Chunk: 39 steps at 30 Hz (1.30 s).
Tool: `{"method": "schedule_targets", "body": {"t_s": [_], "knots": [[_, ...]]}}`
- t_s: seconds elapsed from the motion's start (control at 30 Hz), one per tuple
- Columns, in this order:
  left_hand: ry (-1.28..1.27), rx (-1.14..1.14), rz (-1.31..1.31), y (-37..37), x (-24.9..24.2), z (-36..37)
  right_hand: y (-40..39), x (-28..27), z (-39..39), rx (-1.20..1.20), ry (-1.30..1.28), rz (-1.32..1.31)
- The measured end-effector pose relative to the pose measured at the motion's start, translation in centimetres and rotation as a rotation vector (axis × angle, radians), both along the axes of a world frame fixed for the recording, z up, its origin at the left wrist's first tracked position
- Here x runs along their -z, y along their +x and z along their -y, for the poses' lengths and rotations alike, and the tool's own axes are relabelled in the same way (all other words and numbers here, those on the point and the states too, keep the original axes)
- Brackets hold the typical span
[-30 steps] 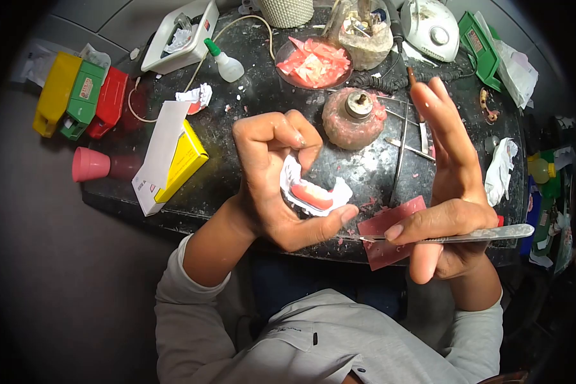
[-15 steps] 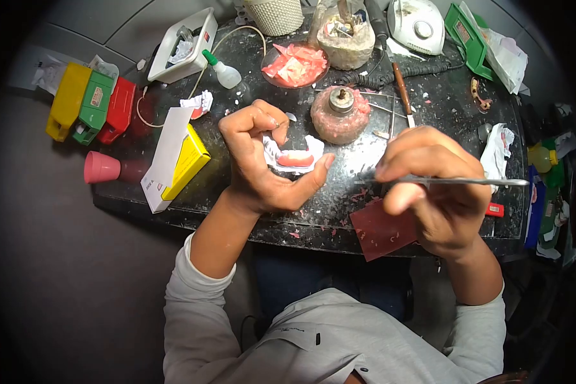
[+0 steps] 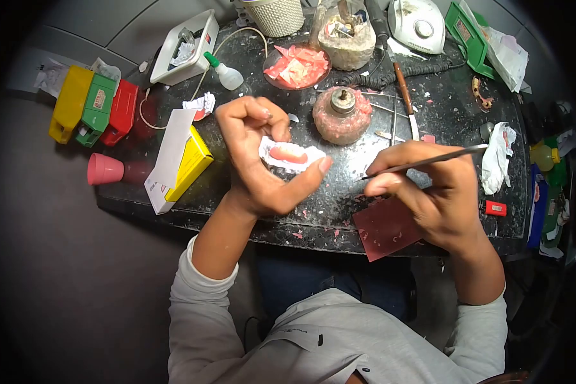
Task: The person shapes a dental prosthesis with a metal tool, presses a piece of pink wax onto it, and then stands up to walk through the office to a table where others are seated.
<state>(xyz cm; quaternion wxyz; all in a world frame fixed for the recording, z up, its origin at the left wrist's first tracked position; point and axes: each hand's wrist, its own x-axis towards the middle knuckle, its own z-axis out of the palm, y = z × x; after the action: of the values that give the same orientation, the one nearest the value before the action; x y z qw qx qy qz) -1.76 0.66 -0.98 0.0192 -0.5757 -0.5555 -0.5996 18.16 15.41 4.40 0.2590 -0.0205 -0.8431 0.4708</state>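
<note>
My left hand (image 3: 253,169) grips a white plaster dental cast (image 3: 310,160) between its thumb and curled fingers. A band of pink wax (image 3: 288,153) lies along the cast, facing up. In my right hand (image 3: 441,198) is a thin metal wax carver (image 3: 462,153), pinched like a pen. Its tip points left towards the cast, with a gap between them. Below the right hand lies a flat sheet of dark pink wax (image 3: 384,230), partly covered by the hand. Beyond both hands stands a round, wax-crusted spirit lamp (image 3: 340,121).
A wooden-handled knife (image 3: 403,93) lies right of the lamp. Behind are a dish of pink wax scraps (image 3: 297,66) and a crusted tub (image 3: 347,48). A yellow and white box (image 3: 189,168), another cast (image 3: 200,104) and a pink cup (image 3: 105,169) stand left. A red lighter (image 3: 495,208) lies right.
The cast has tilted in my left hand, so its wax band sits at a different angle. My right hand has shifted slightly left, and the carver now slants, its far end raised.
</note>
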Motion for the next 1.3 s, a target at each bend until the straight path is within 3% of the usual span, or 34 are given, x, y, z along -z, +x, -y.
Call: {"method": "schedule_targets", "body": {"t_s": [0.1, 0.17, 0.23, 0.3, 0.43, 0.5, 0.77, 1.3], "knots": [[-0.127, 0.427, 0.472, 1.0, -0.5, 0.6, 0.3, -0.5, -0.2, -0.078, -0.159, -0.07], [-0.207, 0.569, 0.528, 1.6, -0.6, 0.6, 0.2, -1.1, 0.5, -0.098, -0.286, -0.034], [-0.246, 0.699, 0.52, 1.7, 0.0, 0.5, 0.2, -1.2, 0.7, -0.116, -0.235, 0.002], [-0.262, 0.777, 0.481, 1.6, 0.3, 0.2, 0.0, -0.4, 1.5, -0.135, -0.586, 0.012], [-0.319, 0.788, 0.561, 2.0, -0.2, 0.4, -1.1, 1.5, 1.0, -0.296, -0.478, -0.146], [-0.299, 0.841, 0.446, 1.8, -0.3, 0.2, -0.7, 1.0, 1.7, -0.27, -0.575, -0.084], [-0.342, 0.813, 0.495, 2.1, -1.1, 0.7, 0.0, 0.3, 1.7, -0.23, -0.568, 0.124], [-0.421, 0.792, 0.44, 1.5, -1.0, 0.8, -0.2, 0.7, 1.3, -0.269, -0.374, 0.088]]}}
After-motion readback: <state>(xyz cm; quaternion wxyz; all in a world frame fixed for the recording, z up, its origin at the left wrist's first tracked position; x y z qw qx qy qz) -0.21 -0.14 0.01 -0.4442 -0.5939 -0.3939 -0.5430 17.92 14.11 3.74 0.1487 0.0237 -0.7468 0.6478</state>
